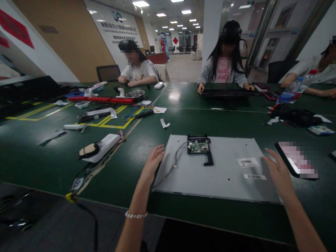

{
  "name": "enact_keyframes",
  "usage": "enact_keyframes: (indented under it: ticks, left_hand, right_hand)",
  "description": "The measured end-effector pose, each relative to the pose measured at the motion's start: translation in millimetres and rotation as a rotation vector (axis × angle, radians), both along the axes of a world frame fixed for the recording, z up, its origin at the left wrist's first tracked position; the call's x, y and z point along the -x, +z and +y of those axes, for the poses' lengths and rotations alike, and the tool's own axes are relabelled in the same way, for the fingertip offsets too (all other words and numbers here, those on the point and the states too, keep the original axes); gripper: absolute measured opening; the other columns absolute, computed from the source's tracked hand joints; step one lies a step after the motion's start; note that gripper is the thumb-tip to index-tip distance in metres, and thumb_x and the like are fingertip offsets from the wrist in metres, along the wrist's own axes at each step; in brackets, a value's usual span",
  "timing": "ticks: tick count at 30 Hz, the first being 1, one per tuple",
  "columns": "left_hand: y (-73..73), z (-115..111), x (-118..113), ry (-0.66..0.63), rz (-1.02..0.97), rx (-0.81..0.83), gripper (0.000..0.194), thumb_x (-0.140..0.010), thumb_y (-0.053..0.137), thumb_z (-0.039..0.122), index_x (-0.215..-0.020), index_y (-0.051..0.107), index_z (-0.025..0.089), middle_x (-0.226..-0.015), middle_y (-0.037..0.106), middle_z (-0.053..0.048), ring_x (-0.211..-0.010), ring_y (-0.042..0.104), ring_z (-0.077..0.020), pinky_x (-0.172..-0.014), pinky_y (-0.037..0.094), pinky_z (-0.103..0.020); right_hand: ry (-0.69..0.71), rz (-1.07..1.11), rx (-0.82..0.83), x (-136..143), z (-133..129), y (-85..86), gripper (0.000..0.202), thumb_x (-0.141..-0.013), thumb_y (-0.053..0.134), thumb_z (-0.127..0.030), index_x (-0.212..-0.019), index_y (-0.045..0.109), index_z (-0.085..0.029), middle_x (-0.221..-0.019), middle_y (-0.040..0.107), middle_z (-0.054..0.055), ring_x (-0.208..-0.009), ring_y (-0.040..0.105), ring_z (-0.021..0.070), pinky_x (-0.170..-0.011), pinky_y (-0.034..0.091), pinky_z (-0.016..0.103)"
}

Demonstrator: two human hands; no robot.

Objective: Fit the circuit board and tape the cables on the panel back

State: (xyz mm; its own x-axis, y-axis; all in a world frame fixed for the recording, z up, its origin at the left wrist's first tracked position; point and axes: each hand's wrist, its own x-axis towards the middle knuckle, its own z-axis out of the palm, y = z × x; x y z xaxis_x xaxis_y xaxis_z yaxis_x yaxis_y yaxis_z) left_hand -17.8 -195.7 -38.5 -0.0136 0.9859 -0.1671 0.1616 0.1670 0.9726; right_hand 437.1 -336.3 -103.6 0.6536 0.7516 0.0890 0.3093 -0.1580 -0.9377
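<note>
I see the panel [207, 182] lying flat on the table [118, 185], board [200, 146] up! My left hand [153, 162], unclenched, is at its left edge; my right hand [278, 171], likewise outstretched, at its right edge. Touching? From over here I can't tell.

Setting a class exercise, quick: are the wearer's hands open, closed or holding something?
Left hand: open, beside the grey panel; contact unclear.
Right hand: open, at the panel's opposite side; contact unclear.

The panel [204, 183] is grey, its circuit board [197, 147] green, the table [123, 178] dark green.
</note>
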Motion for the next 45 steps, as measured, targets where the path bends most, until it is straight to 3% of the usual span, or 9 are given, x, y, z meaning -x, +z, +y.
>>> enact_keyframes:
  ticks: [9,13,16,20,24,29,34,41,45]
  left_hand:
    - [-9.7,2,-6,0.016,0.148,-0.065,0.047,-0.079,0.061,0.037,-0.125,0.056,0.025,-0.140,0.051,-0.010,-0.125,0.052,-0.0276,-0.104,0.041,-0.039]
    - [-2.6,3,-22,-0.032,0.318,-0.223,0.049,-0.076,0.064,0.032,-0.124,0.057,0.022,-0.145,0.044,-0.012,-0.138,0.037,-0.0302,-0.114,0.029,-0.041]
    - [10.2,10,-40,-0.214,0.408,-0.367,0.060,-0.076,0.066,0.033,-0.133,0.051,0.021,-0.153,0.034,-0.012,-0.145,0.023,-0.0289,-0.119,0.017,-0.042]
    - [21.6,35,-64,-0.569,0.410,-0.441,0.084,-0.068,0.074,0.033,-0.144,0.039,0.023,-0.159,0.022,-0.011,-0.148,0.015,-0.0300,-0.120,0.015,-0.042]
    - [11.2,66,-83,-0.766,0.418,-0.421,0.103,-0.058,0.081,0.032,-0.148,0.033,0.020,-0.159,0.020,-0.016,-0.148,0.011,-0.0319,-0.119,0.017,-0.044]
    - [-9.9,87,-94,-0.826,0.486,-0.379,0.108,-0.055,0.080,0.029,-0.149,0.030,0.015,-0.157,0.025,-0.018,-0.148,0.013,-0.0330,-0.120,0.016,-0.044]
    - [-8.6,83,-93,-0.852,0.537,-0.420,0.106,-0.060,0.077,0.031,-0.150,0.025,0.017,-0.158,0.022,-0.016,-0.148,0.011,-0.0315,-0.120,0.015,-0.046]
    - [1.0,61,-103,-0.873,0.509,-0.456,0.101,-0.062,0.076,0.033,-0.149,0.027,0.017,-0.152,0.028,-0.016,-0.142,0.027,-0.0338,-0.118,0.022,-0.049]
    - [-1.0,48,-113,-0.923,0.484,-0.426,0.105,-0.062,0.076,0.033,-0.151,0.022,0.020,-0.155,0.021,-0.016,-0.142,0.026,-0.0362,-0.117,0.023,-0.051]
  right_hand:
    - [0.079,-0.451,0.102,-4,5,-15.2,0.061,-0.084,0.050,-0.054,-0.135,0.053,-0.023,-0.148,0.043,0.011,-0.136,0.040,0.0314,-0.111,0.031,0.051]
    - [0.164,-0.611,0.111,6,5,-19.0,0.061,-0.084,0.050,-0.050,-0.137,0.051,-0.020,-0.150,0.041,0.012,-0.141,0.031,0.0342,-0.113,0.023,0.058]
    - [0.268,-0.710,0.155,19,5,-15.0,0.060,-0.086,0.049,-0.050,-0.140,0.049,-0.024,-0.154,0.037,0.009,-0.145,0.021,0.0349,-0.113,0.017,0.062]
    - [0.416,-0.749,0.193,35,5,-8.5,0.056,-0.090,0.045,-0.052,-0.141,0.047,-0.032,-0.154,0.037,0.003,-0.145,0.023,0.0311,-0.114,0.015,0.061]
    - [0.487,-0.741,0.204,40,7,-9.4,0.054,-0.090,0.045,-0.054,-0.140,0.048,-0.036,-0.153,0.039,0.000,-0.144,0.025,0.0311,-0.114,0.013,0.063]
    - [0.499,-0.809,0.236,40,7,-9.8,0.053,-0.092,0.041,-0.053,-0.142,0.046,-0.034,-0.154,0.039,0.001,-0.143,0.028,0.0315,-0.114,0.017,0.061]
    - [0.502,-0.928,0.281,43,7,-5.6,0.052,-0.095,0.035,-0.048,-0.143,0.044,-0.030,-0.153,0.039,0.004,-0.142,0.030,0.0319,-0.112,0.024,0.061]
    - [0.509,-0.995,0.304,41,8,-4.8,0.053,-0.096,0.033,-0.049,-0.144,0.042,-0.028,-0.153,0.040,0.006,-0.142,0.031,0.0328,-0.110,0.028,0.061]
    - [0.508,-0.986,0.311,42,7,-3.4,0.053,-0.096,0.033,-0.049,-0.143,0.043,-0.027,-0.152,0.041,0.007,-0.142,0.031,0.0326,-0.110,0.027,0.061]
